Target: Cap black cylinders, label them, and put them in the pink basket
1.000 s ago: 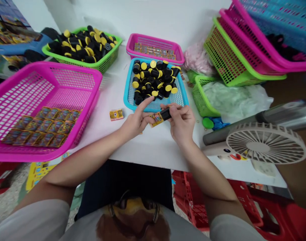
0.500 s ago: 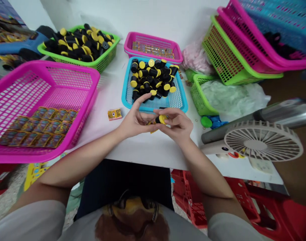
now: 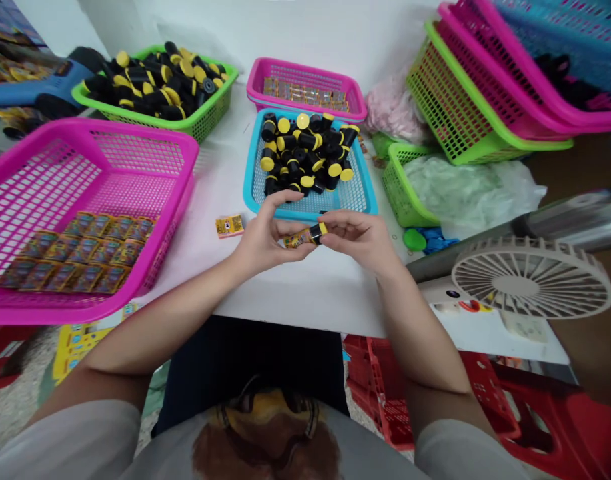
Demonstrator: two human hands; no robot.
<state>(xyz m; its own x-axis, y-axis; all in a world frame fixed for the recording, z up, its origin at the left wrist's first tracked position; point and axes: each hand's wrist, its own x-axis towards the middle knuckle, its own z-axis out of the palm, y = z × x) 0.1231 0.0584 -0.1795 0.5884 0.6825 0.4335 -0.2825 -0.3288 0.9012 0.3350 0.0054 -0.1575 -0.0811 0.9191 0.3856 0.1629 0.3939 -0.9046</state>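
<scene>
Both my hands meet just above the white table (image 3: 305,293), in front of the blue basket (image 3: 358,200). My left hand (image 3: 263,237) pinches a small yellow printed packet (image 3: 294,239). My right hand (image 3: 358,237) grips a black tube with a yellow cap (image 3: 317,233), its end against the packet. The blue basket holds several black and yellow tubes (image 3: 308,153). One more yellow packet (image 3: 230,225) lies loose on the table left of my hands.
A big pink basket (image 3: 135,143) at the left holds rows of packets. A green basket of tubes (image 3: 210,117) and a small pink basket (image 3: 353,100) stand behind. Stacked baskets (image 3: 465,113), plastic bags (image 3: 470,190) and a white fan (image 3: 530,283) fill the right.
My hands stayed in front of the blue basket. The right hand turned the tube from lying behind the packet to end-on against it, and the packet now sticks out sideways from the left fingers.
</scene>
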